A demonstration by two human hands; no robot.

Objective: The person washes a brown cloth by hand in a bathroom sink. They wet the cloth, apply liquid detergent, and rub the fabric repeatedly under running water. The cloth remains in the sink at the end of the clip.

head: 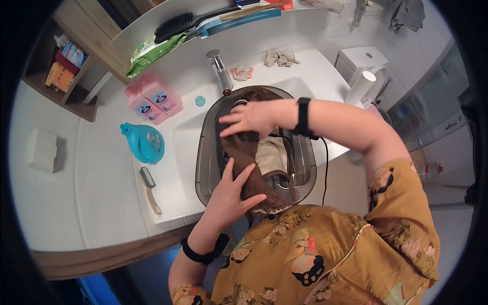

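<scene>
A wet brown fabric item [242, 160] lies bunched in a translucent grey plastic basin [202, 164]. The edge nearest me looks fuzzy, with a whitish line that could be suds or lining. My left hand [228, 194] rests on the near part of the cloth, thumb and fingers spread wide. Farther in, my right hand [251, 118] lies over the far part with its fingers extended and apart; its thumb is hidden. Right of the brown fabric, a beige cloth panel [271, 156] with dark edging shows inside the basin.
The basin sits in a white washbasin [183, 152] under a chrome faucet [220, 70]. To the left are pink bottles [154, 100], a teal detergent bottle [144, 143], a blue cap [200, 101] and a scrub brush [150, 190]. Crumpled cloths [281, 58] lie behind. A black cord [326, 171] hangs right.
</scene>
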